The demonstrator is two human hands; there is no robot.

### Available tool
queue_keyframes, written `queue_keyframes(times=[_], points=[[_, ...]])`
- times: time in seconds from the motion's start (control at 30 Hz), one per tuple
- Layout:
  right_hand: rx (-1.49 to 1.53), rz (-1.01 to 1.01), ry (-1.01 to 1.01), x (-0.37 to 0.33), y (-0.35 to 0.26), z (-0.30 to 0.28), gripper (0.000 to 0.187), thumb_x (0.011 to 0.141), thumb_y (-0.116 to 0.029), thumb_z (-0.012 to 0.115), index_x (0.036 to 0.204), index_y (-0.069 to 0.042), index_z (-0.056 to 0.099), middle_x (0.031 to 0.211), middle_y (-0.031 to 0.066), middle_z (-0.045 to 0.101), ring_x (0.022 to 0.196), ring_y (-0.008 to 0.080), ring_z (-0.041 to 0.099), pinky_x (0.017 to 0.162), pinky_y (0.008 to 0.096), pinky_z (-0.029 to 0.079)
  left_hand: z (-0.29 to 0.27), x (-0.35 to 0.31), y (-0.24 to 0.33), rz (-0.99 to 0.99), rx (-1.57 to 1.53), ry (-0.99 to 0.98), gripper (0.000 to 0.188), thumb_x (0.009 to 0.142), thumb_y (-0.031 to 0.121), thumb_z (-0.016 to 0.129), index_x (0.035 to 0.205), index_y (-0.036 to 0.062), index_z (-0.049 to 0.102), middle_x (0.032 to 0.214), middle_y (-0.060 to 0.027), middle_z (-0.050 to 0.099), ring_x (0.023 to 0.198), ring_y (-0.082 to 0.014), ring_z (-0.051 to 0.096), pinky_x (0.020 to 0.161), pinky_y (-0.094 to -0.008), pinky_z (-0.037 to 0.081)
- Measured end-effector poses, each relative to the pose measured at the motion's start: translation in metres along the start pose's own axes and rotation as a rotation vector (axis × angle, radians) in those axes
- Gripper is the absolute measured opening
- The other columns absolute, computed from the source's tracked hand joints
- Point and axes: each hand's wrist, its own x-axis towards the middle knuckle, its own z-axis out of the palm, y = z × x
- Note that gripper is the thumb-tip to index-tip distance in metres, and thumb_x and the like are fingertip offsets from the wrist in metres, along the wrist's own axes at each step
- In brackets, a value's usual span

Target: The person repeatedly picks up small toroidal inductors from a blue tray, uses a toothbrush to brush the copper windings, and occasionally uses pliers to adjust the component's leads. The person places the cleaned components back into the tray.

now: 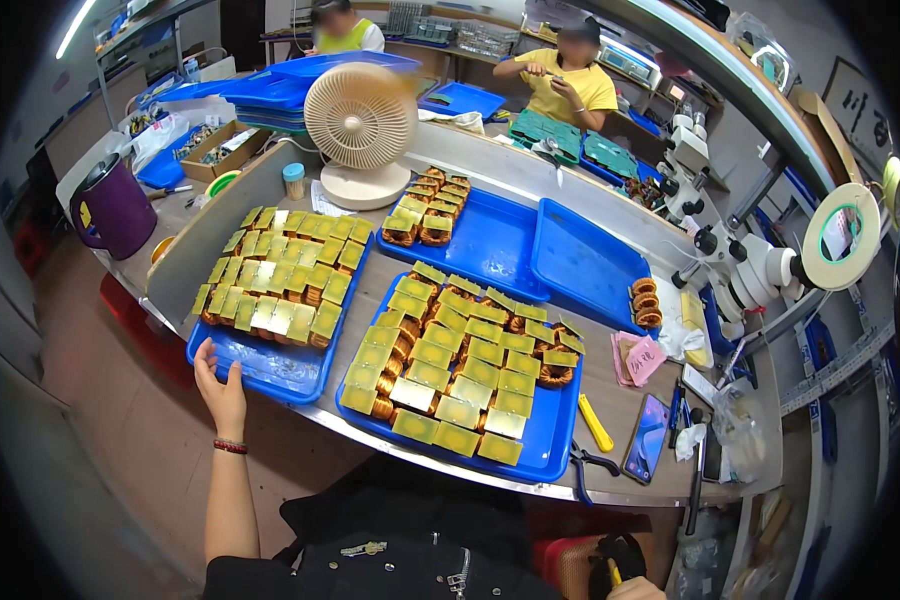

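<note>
My left hand is at the front left corner of a blue tray, with the fingers at its rim and the thumb along its front. Rows of copper-wound coils topped with yellow-green square plates fill most of that tray. To its right sits a second blue tray, loaded with similar coils and plates. Only part of my right hand shows at the lower edge, beside a thin yellow piece and a black object. Its fingers are mostly hidden.
Behind are a blue tray with several coils and another tilted one. A beige fan stands at the back. Pliers, a yellow knife and a phone lie right. Two people work beyond the partition.
</note>
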Motion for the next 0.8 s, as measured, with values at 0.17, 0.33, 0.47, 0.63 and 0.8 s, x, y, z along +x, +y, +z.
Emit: queue_keyframes(times=[0.17, 0.33, 0.47, 0.63, 0.8], points=[[0.238, 0.063, 0.051, -0.016, 0.001, 0.004, 0.014, 0.079, -0.014, 0.059, 0.08, -0.003, 0.068, 0.08, 0.013, 0.067, 0.058, 0.0213, 0.062, 0.05, 0.0281, 0.05, 0.006, 0.0, -0.001, 0.02, -0.007, -0.005, 0.049, 0.075, 0.001, 0.061, 0.122, 0.0029, 0.046, 0.116, -0.0118, 0.051, 0.106, -0.023, 0.047, 0.094, -0.0339, 0.035], [0.45, -0.053, -0.165, -0.026, 0.016, 0.012, 0.013, 0.077, -0.017, 0.061, 0.079, -0.006, 0.067, 0.084, 0.0101, 0.067, 0.063, 0.0263, 0.063, 0.05, 0.031, 0.05, -0.006, 0.001, -0.007, 0.037, -0.019, -0.009, 0.044, 0.075, -0.001, 0.06, 0.117, 0.0013, 0.05, 0.114, -0.0115, 0.051, 0.106, -0.0225, 0.049, 0.093, -0.0334, 0.037], [0.507, -0.062, -0.063, -0.027, 0.022, 0.015, 0.01, 0.075, -0.015, 0.062, 0.077, -0.007, 0.067, 0.082, 0.0097, 0.067, 0.064, 0.024, 0.064, 0.05, 0.0286, 0.049, -0.003, 0.006, 0.003, 0.085, -0.003, -0.009, 0.04, 0.072, -0.001, 0.062, 0.112, 0.001, 0.055, 0.111, -0.0129, 0.057, 0.105, -0.0253, 0.054, 0.091, -0.0346, 0.042], [0.521, -0.056, 0.077, -0.028, 0.029, 0.019, 0.006, 0.074, -0.013, 0.063, 0.075, -0.008, 0.066, 0.08, 0.0093, 0.067, 0.066, 0.0211, 0.065, 0.049, 0.0256, 0.047, 0.004, 0.019, 0.003, 0.05, 0.097, -0.067, 0.049, 0.069, 0.006, 0.065, 0.115, 0.0038, 0.05, 0.108, -0.016, 0.056, 0.102, -0.029, 0.053, 0.088, -0.0367, 0.042], [0.494, 0.141, 0.317, -0.054, 0.027, 0.024, 0.016, 0.067, -0.023, 0.066, 0.069, -0.007, 0.068, 0.07, 0.0097, 0.066, 0.063, 0.0197, 0.061, 0.056, 0.0315, 0.036, 0.01, 0.056, -0.019, 0.004, 0.354, 0.068, 0.063, 0.067, 0.006, 0.064, 0.126, 0.0068, 0.041, 0.122, -0.0175, 0.046, 0.115, -0.0324, 0.043, 0.098, -0.0396, 0.034]])
